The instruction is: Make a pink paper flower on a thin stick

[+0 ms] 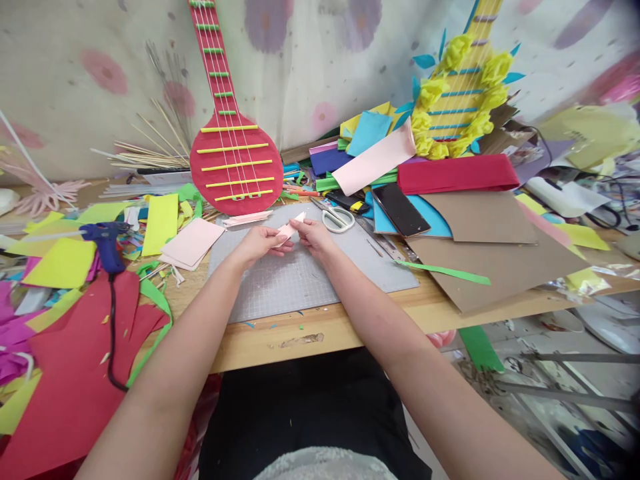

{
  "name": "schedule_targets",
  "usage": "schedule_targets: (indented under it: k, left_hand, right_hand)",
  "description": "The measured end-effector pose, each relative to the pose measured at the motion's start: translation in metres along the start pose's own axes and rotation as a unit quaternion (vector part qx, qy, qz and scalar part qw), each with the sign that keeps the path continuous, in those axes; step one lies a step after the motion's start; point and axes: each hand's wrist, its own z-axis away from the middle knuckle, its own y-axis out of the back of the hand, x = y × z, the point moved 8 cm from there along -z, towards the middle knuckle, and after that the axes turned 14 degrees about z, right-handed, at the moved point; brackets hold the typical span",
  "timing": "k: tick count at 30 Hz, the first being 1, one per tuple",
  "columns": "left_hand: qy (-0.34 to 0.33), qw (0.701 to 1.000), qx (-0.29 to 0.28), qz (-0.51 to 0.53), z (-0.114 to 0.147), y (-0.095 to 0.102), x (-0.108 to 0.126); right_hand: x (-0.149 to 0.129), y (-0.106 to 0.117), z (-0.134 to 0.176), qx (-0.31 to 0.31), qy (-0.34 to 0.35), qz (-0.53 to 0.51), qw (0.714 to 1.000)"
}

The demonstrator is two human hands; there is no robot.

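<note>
I can see both hands close together over the gray mat (295, 283), and a small pink slip (286, 233) is up between them, a bit above the back part of the mat. The left hand (261, 245) is pinched on the low end of the slip, thumb on top and fingers under it. The right hand (314, 236) is pinched on the top end, on the far side. The slip is too small for me to tell how many folds it has, but it looks like thin paper, and I think this is a folding or pressing step. To do it well, I would let one hand just hold and let the other do the pressing. Match the edges first, then run a thumb along the fold from one end to the other. Go softly, since thin paper can bend the wrong way or rip if both hands pull. Setting it flat on the mat could make a sharper fold, and the lines there could help keep it straight. The pink stack (193, 244) lies to the left, and a thin pink bundle (247, 219) lies near the red guitar (237, 165). The scissors (338, 219) are just beside the right hand, so mind the elbow and wrist there.
</note>
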Motion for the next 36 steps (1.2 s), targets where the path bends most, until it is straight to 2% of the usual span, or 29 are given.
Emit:
schedule_targets:
  k: [5, 11, 15, 22, 26, 29, 33, 36]
  left_hand:
    - [0.001, 1.000, -0.010, 0.003, -0.004, 0.007, -0.002]
    - [0.018, 0.999, -0.031, 0.002, -0.005, 0.003, 0.004]
    - [0.007, 1.000, 0.027, 0.013, -0.008, 0.010, 0.010]
    - [-0.030, 0.994, 0.100, 0.036, -0.010, 0.014, 0.025]
    - [-0.053, 0.981, 0.173, 0.069, -0.015, 0.027, 0.028]
    - [-0.025, 0.972, 0.204, 0.110, -0.021, 0.032, 0.019]
    - [0.045, 0.970, 0.204, 0.125, -0.029, 0.024, 0.003]
    - [0.070, 0.968, 0.211, 0.117, -0.033, 0.020, -0.003]
  right_hand:
    - [-0.005, 0.005, 0.000, 0.025, 0.010, -0.017, 0.999]
    - [-0.007, 0.019, -0.001, 0.086, 0.007, -0.040, 0.995]
    - [-0.007, 0.033, -0.005, 0.132, 0.015, -0.060, 0.989]
    - [-0.003, 0.040, -0.010, 0.147, 0.014, -0.043, 0.988]
    - [-0.002, 0.046, -0.012, 0.167, 0.024, -0.038, 0.985]
    - [0.001, 0.049, -0.014, 0.183, 0.023, -0.025, 0.983]
    - [0.004, 0.047, -0.014, 0.183, 0.021, -0.019, 0.983]
    - [0.005, 0.047, -0.014, 0.187, 0.020, -0.021, 0.982]
